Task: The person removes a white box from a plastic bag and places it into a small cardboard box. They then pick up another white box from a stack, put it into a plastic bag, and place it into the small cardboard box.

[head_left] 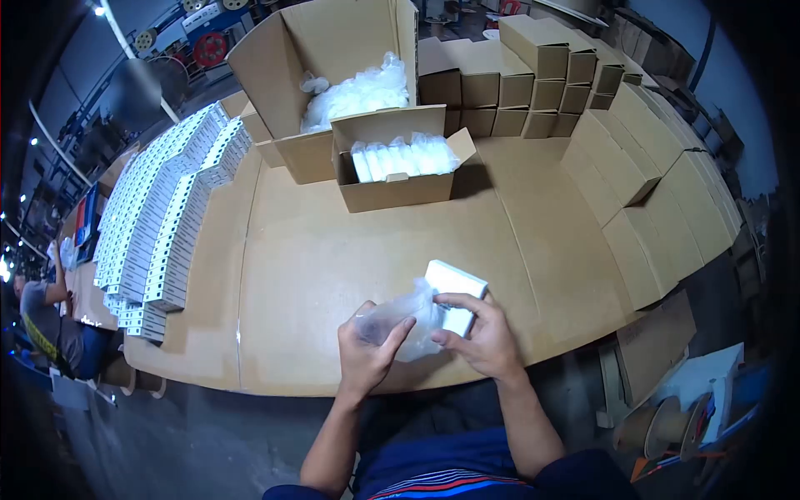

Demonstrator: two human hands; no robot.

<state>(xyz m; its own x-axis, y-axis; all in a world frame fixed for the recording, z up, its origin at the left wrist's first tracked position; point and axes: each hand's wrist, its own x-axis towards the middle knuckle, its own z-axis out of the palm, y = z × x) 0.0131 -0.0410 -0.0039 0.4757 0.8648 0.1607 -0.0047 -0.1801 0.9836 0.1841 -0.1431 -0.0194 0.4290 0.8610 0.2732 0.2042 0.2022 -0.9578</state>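
Observation:
Near the table's front edge, my left hand (365,357) is closed on a clear plastic bag (423,315), its thumb lying over the film. My right hand (490,340) grips a small flat white box (455,278), thumb and index finger at the bag's mouth. The box's near end overlaps the bag's opening. Farther back on the table stands an open cardboard carton (396,197) holding a row of white, plastic-wrapped packets (403,158).
A large open carton (307,158) full of clear plastic bags (357,98) stands behind. Stacked small white boxes (158,208) line the table's left side. Closed brown cartons (479,79) are piled at the back right, more cartons (658,217) along the right. Another person (54,312) is at far left.

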